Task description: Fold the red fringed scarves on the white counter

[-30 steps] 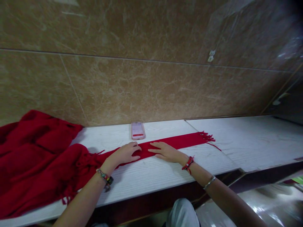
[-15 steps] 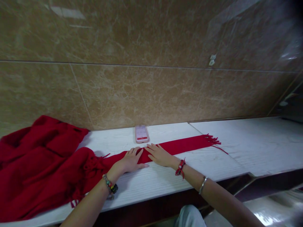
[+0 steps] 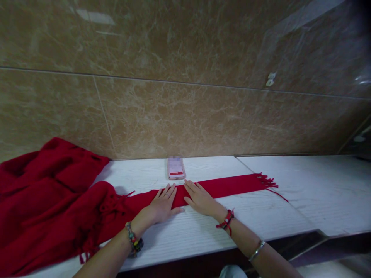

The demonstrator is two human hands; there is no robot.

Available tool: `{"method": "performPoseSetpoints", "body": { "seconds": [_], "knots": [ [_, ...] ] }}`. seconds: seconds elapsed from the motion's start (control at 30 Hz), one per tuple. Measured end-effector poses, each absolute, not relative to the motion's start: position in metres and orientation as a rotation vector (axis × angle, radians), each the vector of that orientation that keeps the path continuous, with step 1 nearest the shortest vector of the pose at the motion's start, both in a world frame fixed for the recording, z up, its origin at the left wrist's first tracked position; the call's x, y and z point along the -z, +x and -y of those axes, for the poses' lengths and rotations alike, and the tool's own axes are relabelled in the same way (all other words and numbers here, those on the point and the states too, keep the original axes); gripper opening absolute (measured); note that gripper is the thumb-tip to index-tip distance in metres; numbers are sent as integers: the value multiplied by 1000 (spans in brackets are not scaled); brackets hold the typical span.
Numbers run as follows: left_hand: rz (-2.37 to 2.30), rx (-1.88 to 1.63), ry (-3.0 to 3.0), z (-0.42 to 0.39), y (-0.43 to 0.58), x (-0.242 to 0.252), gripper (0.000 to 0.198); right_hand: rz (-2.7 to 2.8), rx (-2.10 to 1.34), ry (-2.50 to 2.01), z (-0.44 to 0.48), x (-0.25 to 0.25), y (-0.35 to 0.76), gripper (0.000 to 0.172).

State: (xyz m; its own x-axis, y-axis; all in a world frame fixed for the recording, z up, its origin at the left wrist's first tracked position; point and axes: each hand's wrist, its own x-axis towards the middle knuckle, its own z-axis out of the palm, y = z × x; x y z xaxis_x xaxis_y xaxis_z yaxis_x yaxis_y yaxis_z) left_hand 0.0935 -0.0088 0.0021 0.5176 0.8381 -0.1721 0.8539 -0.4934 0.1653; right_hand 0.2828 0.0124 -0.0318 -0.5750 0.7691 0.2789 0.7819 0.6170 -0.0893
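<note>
In the head view, the scarf (image 3: 232, 185) is a flat red strip on the white desk (image 3: 162, 243), long axis running pretty much left to right, right end tipped a bit toward the wall (image 3: 185, 116). It's right under both hands. Left hand (image 3: 164, 206) and right hand (image 3: 201, 199) lie side by side across it, palms down, so no real grip: both are spread and unclenched, nothing pinched. Left thumb pokes past the near edge. The fringe (image 3: 266, 180) is well off to the right, so the right hand's the nearer one to it. Left hand's closer to the red heap (image 3: 43, 200); can't tell if the strip joins it. Phone (image 3: 176, 168) sits just past the fingertips.
</note>
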Motion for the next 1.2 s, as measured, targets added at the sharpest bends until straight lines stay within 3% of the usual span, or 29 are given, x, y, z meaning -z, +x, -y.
{"method": "performPoseSetpoints", "body": {
  "seconds": [0.2, 0.37, 0.73, 1.2],
  "knots": [
    [-1333, 92, 2543, 2, 92, -2, 76, 2542, 53, -1295, -15, 33, 284, 54],
    [-1349, 67, 2540, -4, 88, -10, 60, 2555, 61, -1248, -8, 29, 289, 53],
    [-1482, 114, 2559, -4, 87, 4, 63, 2604, 27, -1249, -13, 31, 304, 54],
    [-1478, 75, 2608, -10, 88, 9, 63, 2526, 305, -1754, -57, 53, 487, 45]
  ]
}}
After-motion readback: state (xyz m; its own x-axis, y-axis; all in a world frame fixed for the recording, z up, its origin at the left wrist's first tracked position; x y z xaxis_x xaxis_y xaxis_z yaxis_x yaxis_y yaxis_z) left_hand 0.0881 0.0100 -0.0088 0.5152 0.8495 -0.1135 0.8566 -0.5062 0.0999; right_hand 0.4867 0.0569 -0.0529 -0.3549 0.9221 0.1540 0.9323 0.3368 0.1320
